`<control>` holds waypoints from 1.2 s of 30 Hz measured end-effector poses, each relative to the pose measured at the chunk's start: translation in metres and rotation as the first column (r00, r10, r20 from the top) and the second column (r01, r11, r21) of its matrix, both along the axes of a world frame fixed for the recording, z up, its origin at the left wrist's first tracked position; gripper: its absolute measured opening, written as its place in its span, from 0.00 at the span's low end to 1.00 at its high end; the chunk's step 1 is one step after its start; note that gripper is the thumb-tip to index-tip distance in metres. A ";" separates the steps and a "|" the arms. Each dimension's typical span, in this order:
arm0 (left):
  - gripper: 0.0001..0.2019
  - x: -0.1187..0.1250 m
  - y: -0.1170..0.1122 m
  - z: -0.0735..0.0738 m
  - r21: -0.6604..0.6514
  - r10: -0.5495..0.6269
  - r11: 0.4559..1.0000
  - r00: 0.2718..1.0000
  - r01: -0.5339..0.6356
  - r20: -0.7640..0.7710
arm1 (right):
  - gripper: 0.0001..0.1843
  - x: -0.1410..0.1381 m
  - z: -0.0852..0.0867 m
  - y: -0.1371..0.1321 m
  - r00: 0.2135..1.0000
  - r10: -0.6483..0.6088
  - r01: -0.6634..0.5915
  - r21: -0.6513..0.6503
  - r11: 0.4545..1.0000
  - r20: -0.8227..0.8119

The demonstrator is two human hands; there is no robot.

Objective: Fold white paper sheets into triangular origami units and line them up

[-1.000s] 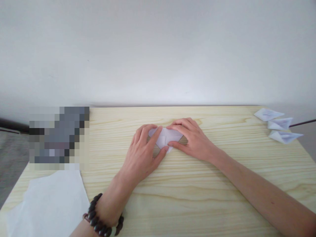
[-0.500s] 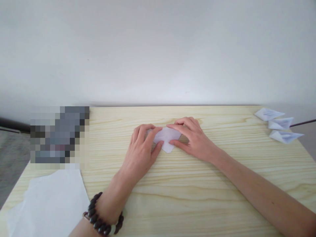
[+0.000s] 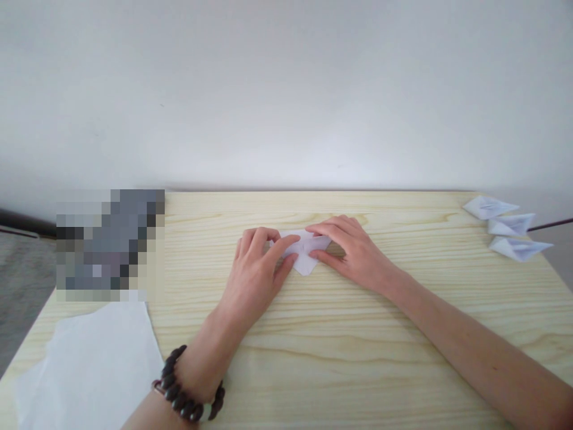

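Note:
A small piece of folded white paper [image 3: 305, 263] lies at the middle of the table, with a pointed flap toward me and two wings spreading to the sides. My left hand [image 3: 262, 260], with a dark beaded bracelet on its wrist, pinches the left wing between thumb and index finger. On the other side my right hand [image 3: 347, 248] grips the right wing, its thumb near the centre fold and its index finger at the upper edge. Parts of both wings are hidden under my fingers.
Three folded white paper boats [image 3: 519, 248] sit at the table's right edge. White paper sheets [image 3: 98, 364] lie at the front left, below a pixelated dark object [image 3: 119, 239]. The wooden table [image 3: 358, 358] meets a pale wall [image 3: 286, 95] at the back.
My left index finger has slid slightly right and down over the paper. The paper's upper part now looks folded a little more toward me. Both hands keep their hold.

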State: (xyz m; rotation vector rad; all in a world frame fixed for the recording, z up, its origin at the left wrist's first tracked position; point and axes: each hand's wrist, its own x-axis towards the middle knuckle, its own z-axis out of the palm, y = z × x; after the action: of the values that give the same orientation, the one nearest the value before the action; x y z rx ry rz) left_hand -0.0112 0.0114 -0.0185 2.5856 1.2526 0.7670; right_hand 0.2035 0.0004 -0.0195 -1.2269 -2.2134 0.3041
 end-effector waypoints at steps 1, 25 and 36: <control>0.12 0.000 0.000 0.000 0.019 -0.005 1.000 1.000 0.005 -0.007 | 0.14 0.000 0.000 0.000 1.000 0.003 -0.004 0.015 1.000 0.014; 0.14 0.014 -0.031 0.004 0.274 0.076 0.962 0.958 0.003 -0.276 | 0.12 -0.002 -0.001 -0.030 0.940 -0.173 0.060 0.360 0.931 0.292; 0.15 0.009 -0.032 0.009 0.278 0.172 0.957 0.940 -0.088 -0.294 | 0.10 -0.004 0.000 -0.029 0.964 -0.187 0.110 0.354 0.929 0.190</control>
State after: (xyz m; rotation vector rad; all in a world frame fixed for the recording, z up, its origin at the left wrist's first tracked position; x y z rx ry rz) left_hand -0.0022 -0.0205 -0.0092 2.9548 1.5187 0.5892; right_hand 0.1996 -0.0288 -0.0199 -1.2719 -2.2178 -0.2823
